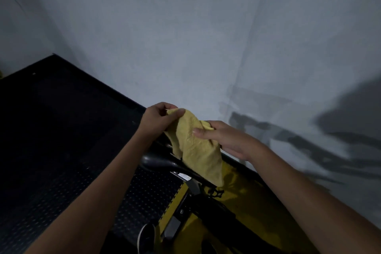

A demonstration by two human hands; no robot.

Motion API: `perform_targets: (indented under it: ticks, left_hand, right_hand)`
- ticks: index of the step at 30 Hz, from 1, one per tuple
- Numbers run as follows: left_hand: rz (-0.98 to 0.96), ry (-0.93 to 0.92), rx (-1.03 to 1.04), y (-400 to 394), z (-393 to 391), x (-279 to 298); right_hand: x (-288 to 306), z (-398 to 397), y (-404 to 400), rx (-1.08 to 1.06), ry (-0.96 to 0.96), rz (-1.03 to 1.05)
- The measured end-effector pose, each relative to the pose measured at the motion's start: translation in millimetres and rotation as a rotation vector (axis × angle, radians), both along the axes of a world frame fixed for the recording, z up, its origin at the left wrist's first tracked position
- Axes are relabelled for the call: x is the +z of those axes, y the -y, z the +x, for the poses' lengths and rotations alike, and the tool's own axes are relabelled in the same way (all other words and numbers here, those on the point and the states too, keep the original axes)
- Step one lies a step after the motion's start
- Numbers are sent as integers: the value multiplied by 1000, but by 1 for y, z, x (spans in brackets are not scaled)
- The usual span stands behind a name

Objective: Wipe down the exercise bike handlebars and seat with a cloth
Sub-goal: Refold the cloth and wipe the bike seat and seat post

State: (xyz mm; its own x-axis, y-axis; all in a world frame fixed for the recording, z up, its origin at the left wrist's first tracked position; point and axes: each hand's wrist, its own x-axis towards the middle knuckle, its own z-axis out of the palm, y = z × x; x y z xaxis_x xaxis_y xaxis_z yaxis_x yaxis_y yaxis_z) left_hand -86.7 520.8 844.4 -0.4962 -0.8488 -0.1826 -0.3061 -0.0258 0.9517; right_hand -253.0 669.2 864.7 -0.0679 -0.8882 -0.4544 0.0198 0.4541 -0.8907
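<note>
A yellow cloth [195, 146] hangs between both hands above the exercise bike. My left hand [158, 117] pinches its upper left corner between thumb and fingers. My right hand [222, 136] grips the cloth's right edge, thumb on top. Below the cloth a dark handlebar [158, 161] curves out from under it, joined to the yellow and black bike frame [179, 198]. The cloth's lower end drapes over the bar area; whether it touches the bar I cannot tell. The seat is not in view.
A pale wall [206, 37] stands close behind the bike, with dark shadows at the right. Black studded rubber flooring [51, 140] spreads to the left. A shoe [147, 237] shows at the bottom beside the frame.
</note>
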Motion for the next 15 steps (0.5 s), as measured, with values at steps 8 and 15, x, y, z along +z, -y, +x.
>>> perform_targets:
  ticks: [8,15]
  left_hand:
    - [298,212,-227,76,4,-23]
    - [596,63,-677,91,6,-9]
  right_hand:
    - [-4,32,39,-451,220,-177]
    - [-7,65,51,-693,150,-268]
